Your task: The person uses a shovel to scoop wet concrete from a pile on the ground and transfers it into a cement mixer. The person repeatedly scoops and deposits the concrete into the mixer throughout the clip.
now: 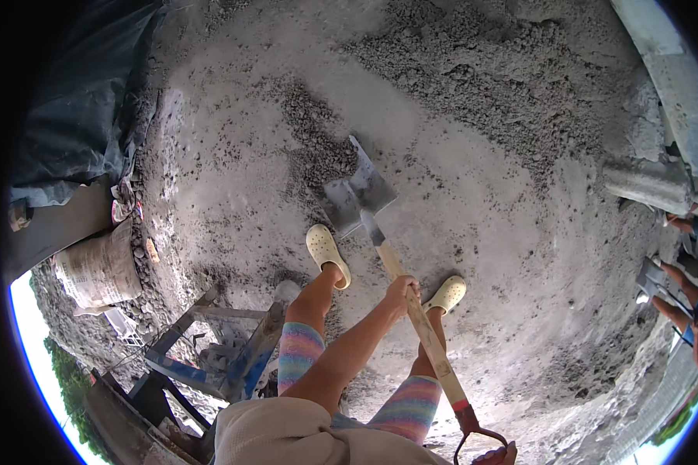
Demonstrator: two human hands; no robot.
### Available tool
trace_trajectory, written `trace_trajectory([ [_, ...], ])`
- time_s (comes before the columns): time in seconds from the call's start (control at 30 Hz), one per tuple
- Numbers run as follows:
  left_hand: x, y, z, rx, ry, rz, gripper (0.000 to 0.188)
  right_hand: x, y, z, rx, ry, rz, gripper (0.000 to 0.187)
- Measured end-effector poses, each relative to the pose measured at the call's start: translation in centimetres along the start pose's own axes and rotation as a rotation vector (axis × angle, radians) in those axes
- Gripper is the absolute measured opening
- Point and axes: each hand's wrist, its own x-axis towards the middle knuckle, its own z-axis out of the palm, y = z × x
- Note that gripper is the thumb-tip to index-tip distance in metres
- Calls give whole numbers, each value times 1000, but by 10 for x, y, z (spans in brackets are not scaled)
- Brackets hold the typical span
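A shovel (430, 341) slants across the middle, with a wooden shaft, a grey metal blade and a red and dark D-shaped handle. My left hand (402, 293) is wrapped round the shaft about midway. At the lower edge my right hand (498, 456) closes on the D-handle and is partly cut off by the frame. The blade rests low at the ground, its front edge against a small heap of dark gravelly sand (318, 143). My feet, in cream clogs (326, 252), stand on either side of the shaft.
A larger spread of gravelly sand (512, 85) lies at the far right. A blue and grey metal frame (248, 353) stands at near left, with a filled sack (101, 267) and a dark tarp (77, 116) beyond. Other people (694, 302) are at the right rim.
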Motion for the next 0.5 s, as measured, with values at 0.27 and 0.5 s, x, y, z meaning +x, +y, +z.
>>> trace_trajectory([
  [0.27,92,350,-26,156,190,529,20,127,112,299,64,-471,42,28],
  [0.5,18,397,33,10,-29,832,14,224,97,379,130,-870,17,27],
])
